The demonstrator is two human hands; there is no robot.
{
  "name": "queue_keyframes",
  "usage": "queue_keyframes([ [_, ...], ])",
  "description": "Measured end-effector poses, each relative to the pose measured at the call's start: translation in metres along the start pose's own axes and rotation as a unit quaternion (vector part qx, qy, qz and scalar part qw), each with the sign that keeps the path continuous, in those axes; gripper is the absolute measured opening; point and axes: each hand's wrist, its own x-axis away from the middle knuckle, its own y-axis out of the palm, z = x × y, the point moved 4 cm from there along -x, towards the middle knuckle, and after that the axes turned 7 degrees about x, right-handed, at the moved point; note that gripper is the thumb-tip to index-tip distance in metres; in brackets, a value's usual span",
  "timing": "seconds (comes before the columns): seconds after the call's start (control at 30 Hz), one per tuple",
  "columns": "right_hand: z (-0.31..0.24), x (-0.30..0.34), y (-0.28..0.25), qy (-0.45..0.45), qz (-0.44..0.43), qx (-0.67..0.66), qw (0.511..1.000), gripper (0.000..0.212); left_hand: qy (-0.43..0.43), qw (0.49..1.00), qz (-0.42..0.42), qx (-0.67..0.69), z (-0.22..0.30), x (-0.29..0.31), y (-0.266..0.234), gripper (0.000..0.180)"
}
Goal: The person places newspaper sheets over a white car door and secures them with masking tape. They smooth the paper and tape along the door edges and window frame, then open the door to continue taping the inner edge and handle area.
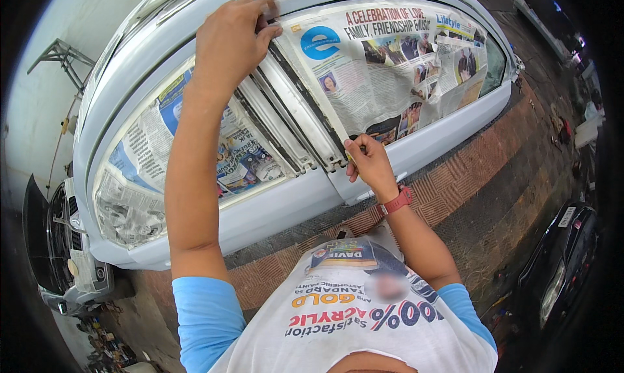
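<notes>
A pale grey-white car side (286, 223) stretches in front of me, its windows masked with newspaper. My left hand (227, 45) is raised at the top of the door pillar (286, 106), by the upper corner of the right newspaper sheet (377, 67). Its thumb shows bent, but the fingertips are smeared by motion, so its grip is unclear. Low on the same pillar, my right hand (370, 165) pinches a small dark and yellowish thing, mostly hidden by the fingers, at the sheet's lower left corner. Another newspaper sheet (253, 155) covers the left window.
A red watch (396, 201) is on my right wrist. Brown patterned matting (448, 171) lies along the car. One car with its hood raised (65, 243) stands at left, a dark car (559, 269) at right. A metal frame (62, 58) is mounted by the wall.
</notes>
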Motion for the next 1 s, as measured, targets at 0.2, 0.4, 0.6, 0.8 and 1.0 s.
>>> queue_keyframes([
  [0.2,-0.001,-0.003,0.0,-0.001,-0.004,0.008,1.0,0.036,-0.131,0.99,0.0,-0.046,0.015,-0.01,-0.016,0.029],
  [0.4,-0.008,0.002,-0.001,-0.013,-0.005,0.01,1.0,0.031,0.156,0.987,0.025,-0.012,0.033,0.05,-0.002,0.037],
  [0.6,-0.002,0.012,-0.007,-0.015,-0.013,0.015,1.0,0.025,0.162,0.986,-0.044,-0.018,0.015,0.088,0.032,0.055],
  [0.8,-0.02,0.052,-0.022,-0.087,0.071,0.085,0.99,0.027,0.171,0.982,-0.037,-0.076,0.012,0.094,0.037,0.061],
  [1.0,-0.019,0.056,-0.022,-0.349,0.105,0.301,0.882,0.038,0.174,0.981,-0.022,-0.085,0.016,0.09,0.039,0.055],
])
